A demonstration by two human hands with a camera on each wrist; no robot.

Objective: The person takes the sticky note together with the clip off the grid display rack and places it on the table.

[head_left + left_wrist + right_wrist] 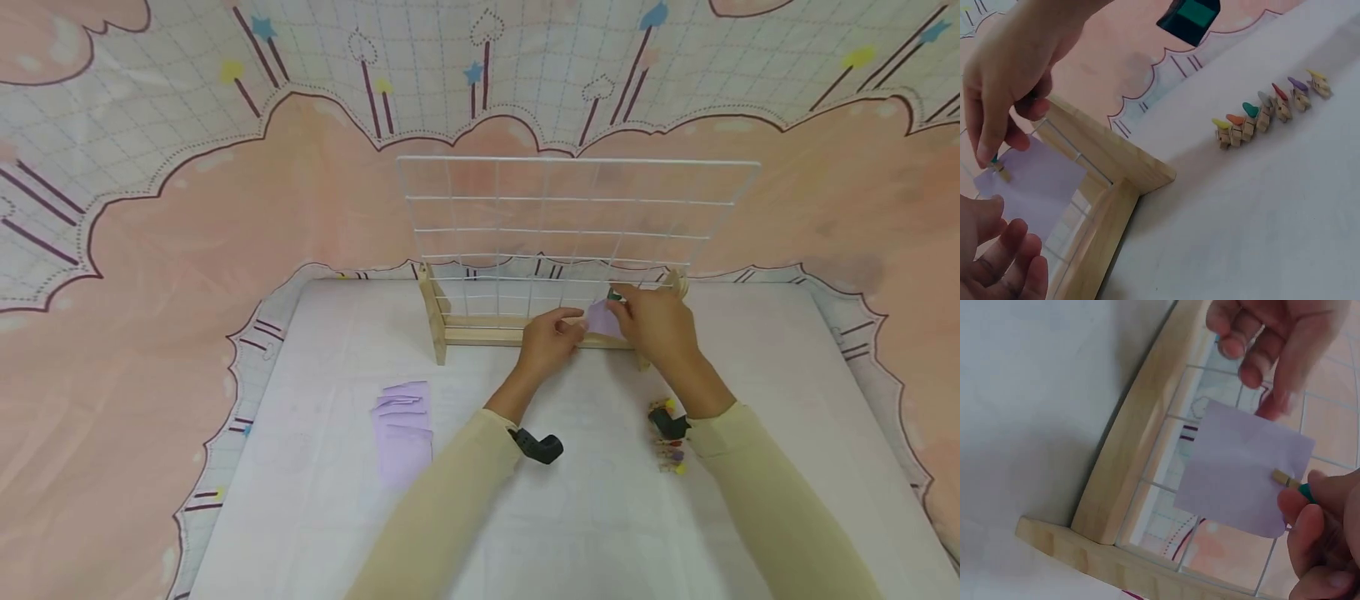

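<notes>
A purple square of paper (1241, 462) lies against the white wire grid (517, 231), low on its right side. My right hand (660, 325) pinches a small wooden clothespin (1286, 479) with a green top at the paper's edge. My left hand (551, 342) is at the paper's opposite edge, its fingers loosely bent and the thumb apart from them. Whether its fingertip touches the paper cannot be told. In the left wrist view the clothespin's wooden end lies over the paper.
Wooden feet and a bar (480, 336) carry the grid. Several purple papers (405, 442) lie overlapping on the white table at left. A row of clothespins with coloured tops (1266, 112) lies at right, partly under my right wrist's camera (669, 423).
</notes>
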